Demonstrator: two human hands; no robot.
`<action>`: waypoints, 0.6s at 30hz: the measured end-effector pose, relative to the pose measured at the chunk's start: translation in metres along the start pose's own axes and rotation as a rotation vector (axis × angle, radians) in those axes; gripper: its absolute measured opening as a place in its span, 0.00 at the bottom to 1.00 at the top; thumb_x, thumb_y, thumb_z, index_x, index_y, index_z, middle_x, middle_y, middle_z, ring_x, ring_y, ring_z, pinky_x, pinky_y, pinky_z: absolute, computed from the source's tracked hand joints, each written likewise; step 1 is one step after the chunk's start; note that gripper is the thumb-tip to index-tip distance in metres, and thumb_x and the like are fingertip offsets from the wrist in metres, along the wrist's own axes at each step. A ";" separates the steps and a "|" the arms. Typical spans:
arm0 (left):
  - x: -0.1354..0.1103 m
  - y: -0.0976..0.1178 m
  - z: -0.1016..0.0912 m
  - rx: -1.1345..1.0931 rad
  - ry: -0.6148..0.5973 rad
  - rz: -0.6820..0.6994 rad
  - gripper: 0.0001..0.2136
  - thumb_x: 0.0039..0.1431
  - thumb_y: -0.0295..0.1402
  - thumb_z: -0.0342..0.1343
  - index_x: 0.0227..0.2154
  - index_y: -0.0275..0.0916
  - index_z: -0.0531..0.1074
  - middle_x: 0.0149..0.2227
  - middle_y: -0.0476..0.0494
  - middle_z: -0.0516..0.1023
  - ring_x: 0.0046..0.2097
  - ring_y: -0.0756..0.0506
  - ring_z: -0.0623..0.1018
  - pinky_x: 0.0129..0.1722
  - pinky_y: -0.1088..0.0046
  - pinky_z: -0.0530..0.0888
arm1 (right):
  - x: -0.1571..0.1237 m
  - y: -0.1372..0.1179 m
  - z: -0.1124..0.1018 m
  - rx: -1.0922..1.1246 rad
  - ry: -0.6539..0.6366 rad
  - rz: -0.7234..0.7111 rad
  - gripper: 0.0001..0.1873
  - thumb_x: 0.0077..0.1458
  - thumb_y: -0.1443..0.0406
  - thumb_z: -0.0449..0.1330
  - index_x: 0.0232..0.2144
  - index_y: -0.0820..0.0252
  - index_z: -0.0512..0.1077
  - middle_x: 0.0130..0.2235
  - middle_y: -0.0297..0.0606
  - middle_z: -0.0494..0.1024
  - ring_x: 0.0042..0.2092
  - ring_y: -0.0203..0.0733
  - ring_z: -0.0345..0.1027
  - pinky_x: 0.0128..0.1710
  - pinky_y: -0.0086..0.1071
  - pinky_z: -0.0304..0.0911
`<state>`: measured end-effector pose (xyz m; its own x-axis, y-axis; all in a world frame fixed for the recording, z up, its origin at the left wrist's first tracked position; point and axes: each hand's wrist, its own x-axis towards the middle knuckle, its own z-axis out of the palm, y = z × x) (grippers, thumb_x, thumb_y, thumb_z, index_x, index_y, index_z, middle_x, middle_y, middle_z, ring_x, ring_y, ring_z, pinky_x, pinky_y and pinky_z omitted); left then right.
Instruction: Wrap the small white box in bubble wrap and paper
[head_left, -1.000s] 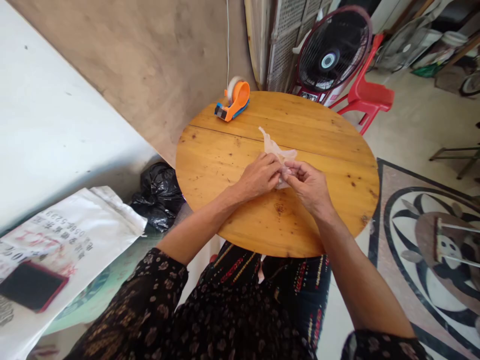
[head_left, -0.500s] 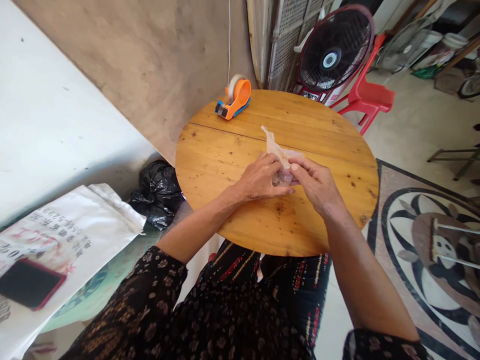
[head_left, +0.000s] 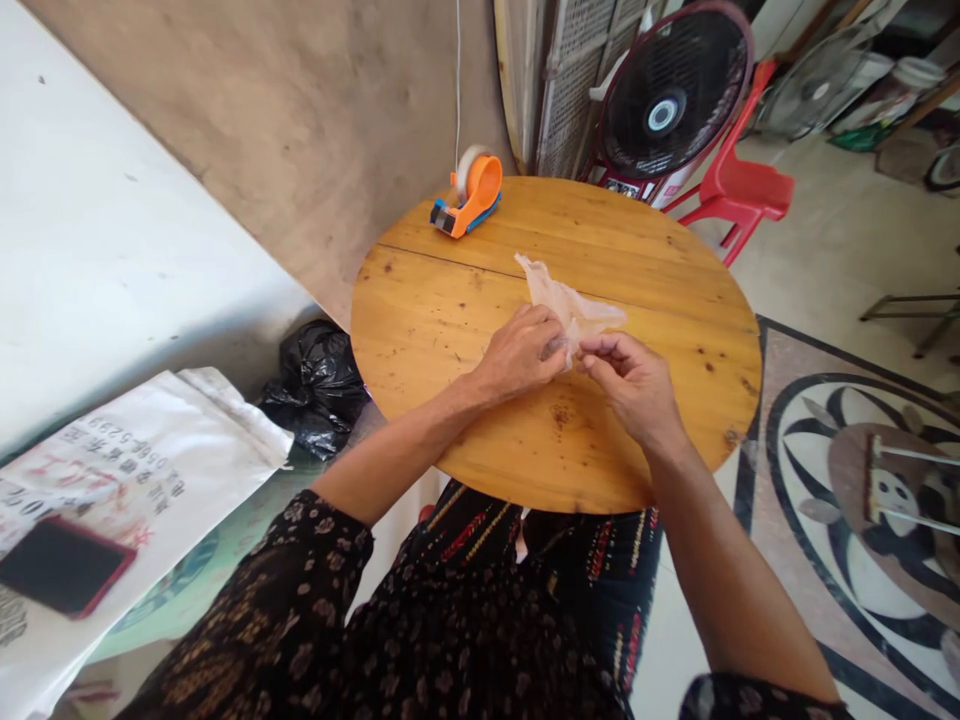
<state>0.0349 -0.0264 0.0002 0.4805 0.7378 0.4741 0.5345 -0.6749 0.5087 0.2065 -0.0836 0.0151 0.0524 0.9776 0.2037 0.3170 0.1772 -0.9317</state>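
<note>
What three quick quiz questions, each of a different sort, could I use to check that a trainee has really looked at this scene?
1. Multiple choice: What colours is the tape dispenser on the round table? (a) green and white (b) mostly orange, with blue (c) all black
2. True or false: The right hand is gripping the red chair.
3. Fill in: The dark, red-edged device lies on a printed sack that is ____ in colour.

Key:
1. b.
2. False; its fingertips are at the thin pale sheet, above the tabletop.
3. White; the sack is at the lower left.
</note>
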 end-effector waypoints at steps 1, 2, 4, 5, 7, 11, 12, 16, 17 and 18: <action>0.000 0.000 0.001 -0.006 0.008 -0.008 0.04 0.58 0.28 0.53 0.32 0.38 0.73 0.42 0.41 0.77 0.46 0.43 0.74 0.47 0.64 0.73 | -0.001 0.001 0.000 -0.020 -0.020 0.006 0.09 0.52 0.60 0.63 0.35 0.57 0.75 0.34 0.36 0.80 0.34 0.39 0.72 0.39 0.36 0.69; 0.000 0.000 0.001 -0.012 0.015 -0.014 0.05 0.58 0.29 0.53 0.32 0.38 0.73 0.42 0.41 0.77 0.46 0.43 0.74 0.47 0.64 0.73 | -0.001 0.002 0.001 -0.039 -0.040 0.010 0.10 0.52 0.60 0.63 0.36 0.57 0.76 0.34 0.35 0.80 0.33 0.38 0.72 0.37 0.35 0.69; 0.000 -0.001 0.002 -0.028 0.027 -0.023 0.05 0.57 0.29 0.52 0.31 0.38 0.73 0.43 0.41 0.77 0.46 0.43 0.74 0.48 0.64 0.73 | -0.001 0.003 0.004 -0.080 -0.066 0.008 0.11 0.53 0.60 0.63 0.38 0.57 0.77 0.33 0.35 0.80 0.32 0.38 0.71 0.36 0.34 0.68; 0.000 -0.001 0.001 -0.041 0.028 -0.024 0.05 0.56 0.29 0.53 0.31 0.38 0.74 0.43 0.40 0.77 0.47 0.43 0.74 0.48 0.63 0.73 | -0.001 0.003 0.005 -0.099 -0.070 0.003 0.11 0.53 0.60 0.62 0.38 0.57 0.77 0.33 0.35 0.80 0.32 0.38 0.71 0.35 0.34 0.68; 0.002 -0.003 -0.003 -0.084 0.005 -0.015 0.05 0.54 0.29 0.54 0.32 0.37 0.74 0.43 0.40 0.77 0.47 0.42 0.74 0.49 0.63 0.73 | 0.001 0.005 0.007 -0.136 -0.063 -0.019 0.11 0.54 0.60 0.62 0.38 0.57 0.78 0.32 0.36 0.79 0.31 0.38 0.71 0.35 0.34 0.67; 0.006 -0.007 -0.020 -0.239 -0.114 -0.053 0.13 0.51 0.30 0.54 0.39 0.37 0.76 0.43 0.42 0.79 0.46 0.44 0.77 0.49 0.64 0.75 | 0.003 0.009 0.007 -0.198 -0.034 -0.071 0.10 0.53 0.61 0.63 0.37 0.58 0.79 0.33 0.37 0.80 0.32 0.39 0.72 0.37 0.35 0.68; 0.006 -0.008 -0.025 -0.270 -0.128 -0.084 0.14 0.51 0.29 0.53 0.41 0.37 0.75 0.44 0.43 0.80 0.46 0.44 0.77 0.48 0.65 0.75 | 0.003 0.010 0.007 -0.208 -0.031 -0.073 0.10 0.53 0.61 0.63 0.37 0.58 0.79 0.34 0.37 0.80 0.33 0.39 0.72 0.38 0.36 0.68; 0.006 -0.013 -0.035 -0.263 -0.091 -0.158 0.15 0.50 0.26 0.51 0.41 0.39 0.76 0.43 0.45 0.80 0.44 0.46 0.77 0.46 0.67 0.75 | 0.002 0.008 0.006 -0.218 -0.025 -0.068 0.10 0.52 0.60 0.63 0.36 0.58 0.79 0.34 0.37 0.80 0.32 0.39 0.71 0.37 0.35 0.68; 0.006 -0.015 -0.035 -0.246 -0.082 -0.154 0.14 0.50 0.26 0.53 0.40 0.38 0.76 0.41 0.45 0.80 0.42 0.47 0.77 0.45 0.68 0.75 | 0.002 0.007 0.007 -0.216 -0.024 -0.069 0.09 0.52 0.60 0.63 0.35 0.58 0.79 0.34 0.37 0.80 0.32 0.39 0.71 0.37 0.35 0.68; 0.005 -0.016 -0.034 -0.232 -0.084 -0.142 0.12 0.50 0.27 0.54 0.39 0.38 0.76 0.40 0.45 0.79 0.40 0.48 0.76 0.43 0.69 0.75 | 0.002 0.006 0.007 -0.216 -0.024 -0.070 0.09 0.53 0.60 0.63 0.35 0.58 0.79 0.34 0.37 0.80 0.32 0.39 0.71 0.37 0.35 0.68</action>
<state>0.0054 -0.0120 0.0189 0.4735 0.8167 0.3300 0.4314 -0.5416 0.7215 0.2019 -0.0796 0.0075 0.0016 0.9666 0.2564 0.5147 0.2191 -0.8289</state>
